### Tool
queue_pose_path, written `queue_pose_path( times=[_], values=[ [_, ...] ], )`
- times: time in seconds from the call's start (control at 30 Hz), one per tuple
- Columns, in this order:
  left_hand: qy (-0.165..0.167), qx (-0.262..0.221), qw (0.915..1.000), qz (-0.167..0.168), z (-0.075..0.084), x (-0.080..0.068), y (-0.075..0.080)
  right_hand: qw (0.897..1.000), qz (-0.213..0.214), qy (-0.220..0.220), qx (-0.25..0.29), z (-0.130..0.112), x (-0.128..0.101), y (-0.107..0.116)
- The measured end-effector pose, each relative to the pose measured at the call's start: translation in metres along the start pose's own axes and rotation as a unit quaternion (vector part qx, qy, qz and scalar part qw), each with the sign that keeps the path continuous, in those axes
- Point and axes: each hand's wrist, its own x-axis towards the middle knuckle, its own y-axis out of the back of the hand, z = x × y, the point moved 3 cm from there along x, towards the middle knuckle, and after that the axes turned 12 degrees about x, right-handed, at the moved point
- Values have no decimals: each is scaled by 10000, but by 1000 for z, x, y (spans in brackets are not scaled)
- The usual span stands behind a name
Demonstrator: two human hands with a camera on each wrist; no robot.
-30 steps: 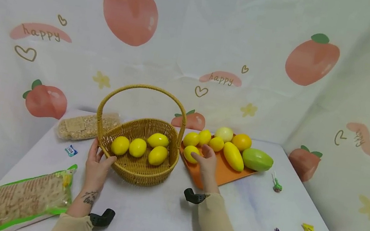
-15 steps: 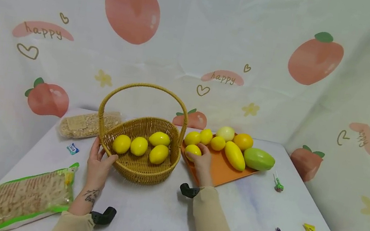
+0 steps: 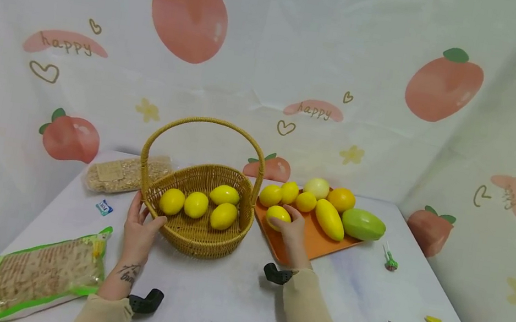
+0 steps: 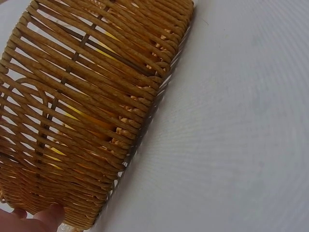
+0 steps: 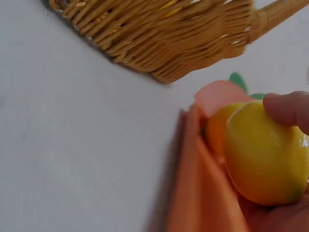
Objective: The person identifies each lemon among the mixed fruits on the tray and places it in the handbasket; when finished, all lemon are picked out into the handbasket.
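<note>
Head view: left hand [image 3: 139, 232], fingers relaxed against a woven basket [image 3: 194, 232] holding four lemons; right hand [image 3: 294, 232] grasping one smooth yellow lemon [image 3: 277, 215] over the orange tray [image 3: 311, 241]; behind it, three more lemons.

Bright, even, diffuse lighting; shadows soft and faint. Head view bends at its edges. Right wrist view blurred close up.
</note>
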Motion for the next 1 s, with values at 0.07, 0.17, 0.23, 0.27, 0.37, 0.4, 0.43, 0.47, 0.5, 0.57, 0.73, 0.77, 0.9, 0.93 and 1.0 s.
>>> queue_pose_path(
  times=[0.07, 0.17, 0.23, 0.27, 0.37, 0.4, 0.43, 0.47, 0.5, 0.57, 0.73, 0.77, 0.9, 0.93, 1.0],
  values=[
    [-19, 27, 10000, 3, 0, 0, 0, 10000, -63, -17, -33, -8, -7, 6],
    [-38, 13, 10000, 6, -1, 0, 0, 9998, -209, 37, -48, -19, -16, 14],
    [-47, -18, 10000, 5, -1, 1, 1, 9994, -326, 90, -98, -27, -23, 18],
    [-48, -32, 10000, 4, -1, 1, 1, 9991, -399, 98, -110, -30, -26, 20],
    [-38, -74, 10000, -7, -2, 1, 0, 9978, -662, 53, -15, -38, -37, 22],
    [-35, -75, 10000, -3, -2, 1, 0, 9970, -779, 48, 5, -40, -40, 21],
    [-32, -75, 10000, -2, -2, 1, 0, 9958, -915, 56, 63, -42, -43, 20],
    [-29, -76, 10000, 2, -2, 1, 0, 9942, -1060, 77, 135, -44, -47, 17],
    [-30, -77, 10000, 5, -2, 1, 0, 9925, -1200, 79, 216, -46, -51, 14],
    [-37, -64, 10000, 11, -1, 1, 0, 9882, -1493, 124, 306, -50, -58, 6],
    [-59, -53, 10000, 11, 0, 1, -1, 9744, -2168, 196, 565, -56, -70, -29],
    [-54, -52, 10000, 13, 0, 1, -1, 9721, -2261, 226, 578, -57, -71, -37],
    [-4, 0, 10000, 30, 0, 1, -1, 9660, -2526, 413, 363, -64, -71, -75],
    [2, 15, 10000, 35, -1, 1, -1, 9639, -2605, 453, 304, -66, -70, -85],
    [22, 57, 10000, 41, -1, 2, -1, 9600, -2747, 500, 195, -70, -67, -104]
  ],
)
